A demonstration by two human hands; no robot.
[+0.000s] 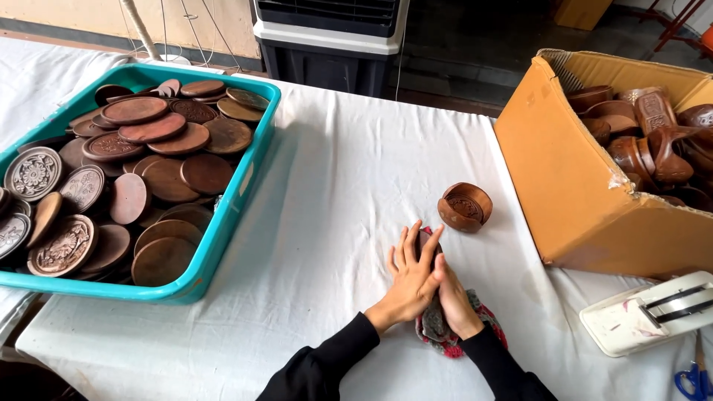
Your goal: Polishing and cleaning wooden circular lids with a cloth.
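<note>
My left hand (411, 276) lies flat with fingers spread over a small dark wooden piece (425, 240) on the white tablecloth. My right hand (454, 303) presses against it from the right and rests on a red, grey and green knitted cloth (486, 315) that lies under both hands. Most of the wooden piece is hidden by my fingers. A carved wooden holder (466, 206), round and hollow, lies on its side just beyond my hands.
A teal plastic tub (223, 223) at the left holds several round carved wooden discs (152, 130). A cardboard box (564, 171) at the right holds several carved wooden pieces. A white tape dispenser (646, 312) and blue scissors (694, 379) lie at the lower right.
</note>
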